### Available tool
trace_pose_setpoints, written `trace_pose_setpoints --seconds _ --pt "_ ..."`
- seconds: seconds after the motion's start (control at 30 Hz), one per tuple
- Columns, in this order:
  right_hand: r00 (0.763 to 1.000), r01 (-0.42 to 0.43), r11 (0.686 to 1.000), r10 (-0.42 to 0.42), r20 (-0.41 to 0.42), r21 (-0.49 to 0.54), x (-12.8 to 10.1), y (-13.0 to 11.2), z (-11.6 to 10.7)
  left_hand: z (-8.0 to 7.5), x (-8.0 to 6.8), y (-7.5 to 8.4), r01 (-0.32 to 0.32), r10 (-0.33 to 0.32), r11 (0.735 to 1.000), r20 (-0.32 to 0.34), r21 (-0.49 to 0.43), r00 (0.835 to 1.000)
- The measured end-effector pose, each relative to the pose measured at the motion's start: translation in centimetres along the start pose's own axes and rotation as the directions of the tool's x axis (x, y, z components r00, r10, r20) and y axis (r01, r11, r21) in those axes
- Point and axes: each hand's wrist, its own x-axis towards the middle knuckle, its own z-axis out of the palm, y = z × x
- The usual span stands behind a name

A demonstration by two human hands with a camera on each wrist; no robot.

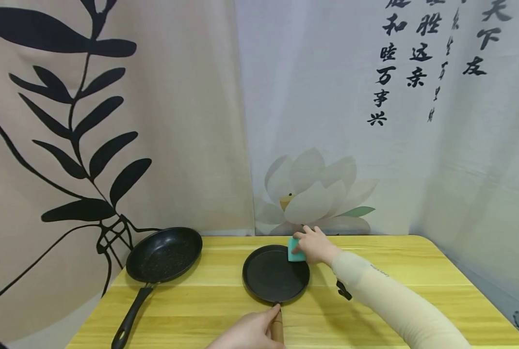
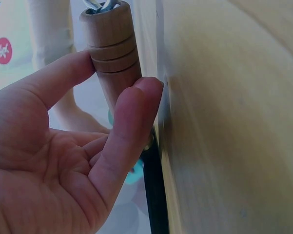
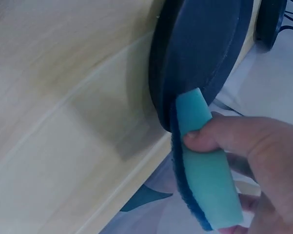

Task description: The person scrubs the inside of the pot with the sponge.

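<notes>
Head view: left hand (image 1: 247, 333) grips wooden handle (image 1: 277, 330) of black pan (image 1: 273, 276) at lower center, right hand (image 1: 319, 246) pinches teal sponge (image 1: 294, 255).

There, at the far left corner of the yellow wood-grain table (image 1: 416, 264), sits a round, speckled black frying pan (image 1: 165, 254), black handle (image 1: 133, 312) toward the near edge; beyond, pale cloth (image 1: 189, 121) shows black leaves (image 1: 99, 117) and a white lotus (image 1: 314, 203).

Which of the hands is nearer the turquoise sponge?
Right: the right hand grips the sponge. The left hand is farther off, holding the wooden handle of the flat pan.
</notes>
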Motion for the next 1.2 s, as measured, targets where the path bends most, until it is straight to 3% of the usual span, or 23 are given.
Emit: trace_pose_setpoints --seconds 0.6,1.2 --pt "0.979 -0.021 0.984 -0.015 0.202 0.175 -1.5 0.4 -2.3 0.1 0.0 -0.1 -0.019 0.019 1.000 -0.002 0.018 1.000" --pt "0.962 -0.014 0.985 -0.033 0.271 0.171 -1.6 0.9 -2.0 0.0 -0.1 0.2 0.003 -0.003 1.000 0.012 -0.017 1.000"
